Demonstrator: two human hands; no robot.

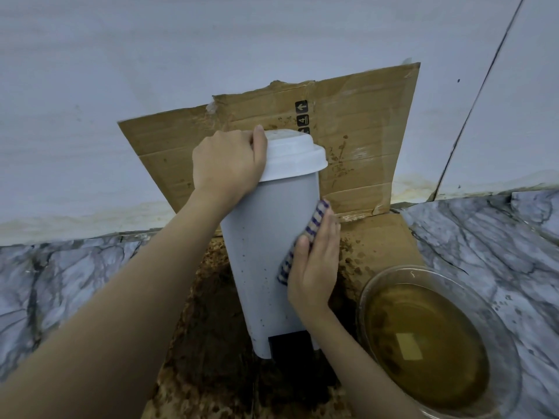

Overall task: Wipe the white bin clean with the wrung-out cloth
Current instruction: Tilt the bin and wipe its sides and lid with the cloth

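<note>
Between the hands: white bin (260, 252) stood on muddy cardboard (378, 243) spread on the floor; dark specks showed on its front.
Left hand (227, 161): clenched over the edge of the lid (295, 158), thumb on top, steadying the bin.
Right hand (316, 267): flat, fingers straight, pressed the checked cloth (314, 220) against the bin's side. No real grasp on it, just pressure.
Risk, cloth: could slide out from under the right palm and drop onto the dirty cardboard below that hand, then smear grime back onto the bin.
Risk, bin: the sideways push from the right hand could tip or skid it if the left hand eased off. That hold was on the lid, not the body, so the lid might lift instead.
Risk, bowl: bowl (361, 300) of brown water sat just beside the right forearm; an elbow swing outward could knock it and spill.
Hidden: bin's back, and the side under the left arm; left fingertips behind the lid; most of the cloth under the right palm.
Cut off: bowl's near rim, past the frame edge.
Unclear: pale rectangle in the water, reflection or object; how damp the cloth was.
</note>
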